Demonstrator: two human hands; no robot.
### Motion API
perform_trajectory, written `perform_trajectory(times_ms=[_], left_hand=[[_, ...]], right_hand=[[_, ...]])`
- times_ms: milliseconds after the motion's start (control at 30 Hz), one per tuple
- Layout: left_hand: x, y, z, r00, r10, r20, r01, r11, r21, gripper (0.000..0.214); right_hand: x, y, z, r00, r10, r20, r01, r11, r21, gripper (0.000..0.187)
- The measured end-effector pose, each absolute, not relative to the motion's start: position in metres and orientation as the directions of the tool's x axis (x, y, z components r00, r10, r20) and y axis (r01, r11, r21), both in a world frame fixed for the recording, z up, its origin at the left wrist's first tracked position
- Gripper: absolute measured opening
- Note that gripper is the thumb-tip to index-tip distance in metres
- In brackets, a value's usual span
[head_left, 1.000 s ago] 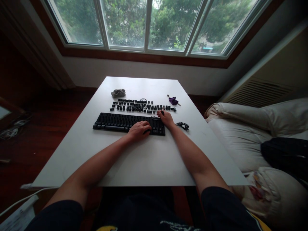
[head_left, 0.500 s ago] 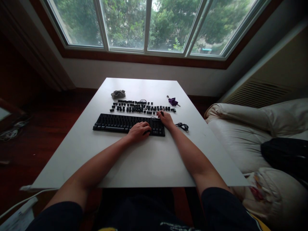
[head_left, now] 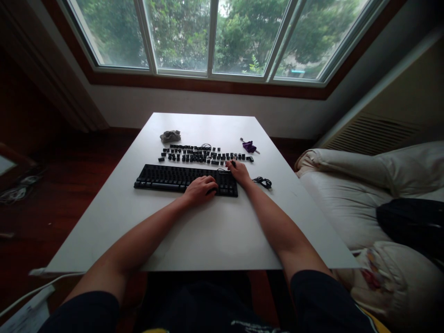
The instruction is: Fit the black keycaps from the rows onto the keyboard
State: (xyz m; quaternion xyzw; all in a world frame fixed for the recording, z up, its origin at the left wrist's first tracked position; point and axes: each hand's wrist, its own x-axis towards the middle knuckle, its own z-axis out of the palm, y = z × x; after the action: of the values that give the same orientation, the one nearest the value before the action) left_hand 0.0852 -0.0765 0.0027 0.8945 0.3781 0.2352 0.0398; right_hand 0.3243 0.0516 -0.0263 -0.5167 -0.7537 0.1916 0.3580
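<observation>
A black keyboard [head_left: 166, 177] lies across the middle of the white table [head_left: 215, 231]. My left hand [head_left: 200, 189] rests curled on its right part, fingers pressed down on the keys. My right hand [head_left: 238, 172] sits at the keyboard's far right corner, fingers pinched on a small dark thing I cannot make out, with a thin wire loop beside it. Several loose black keycaps [head_left: 203, 155] lie in rows just behind the keyboard.
A crumpled grey cloth [head_left: 170, 136] lies at the back left of the table, a purple tool [head_left: 249, 146] at the back right, a coiled black cable [head_left: 262, 182] right of the keyboard. A white cushioned seat [head_left: 367, 194] stands to the right. Windows are ahead.
Both hands stay in the same spots on the keyboard; only the view has shifted very slightly.
</observation>
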Motion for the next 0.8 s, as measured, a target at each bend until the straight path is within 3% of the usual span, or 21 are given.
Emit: perform_trajectory(times_ms=[800], left_hand=[[0.0848, -0.076, 0.0012, 0.608, 0.692, 0.391, 0.659, -0.713, 0.238, 0.018]], right_hand=[[0.324, 0.053, -0.0278, -0.204, 0.918, 0.339, 0.68, 0.382, -0.625, 0.032]])
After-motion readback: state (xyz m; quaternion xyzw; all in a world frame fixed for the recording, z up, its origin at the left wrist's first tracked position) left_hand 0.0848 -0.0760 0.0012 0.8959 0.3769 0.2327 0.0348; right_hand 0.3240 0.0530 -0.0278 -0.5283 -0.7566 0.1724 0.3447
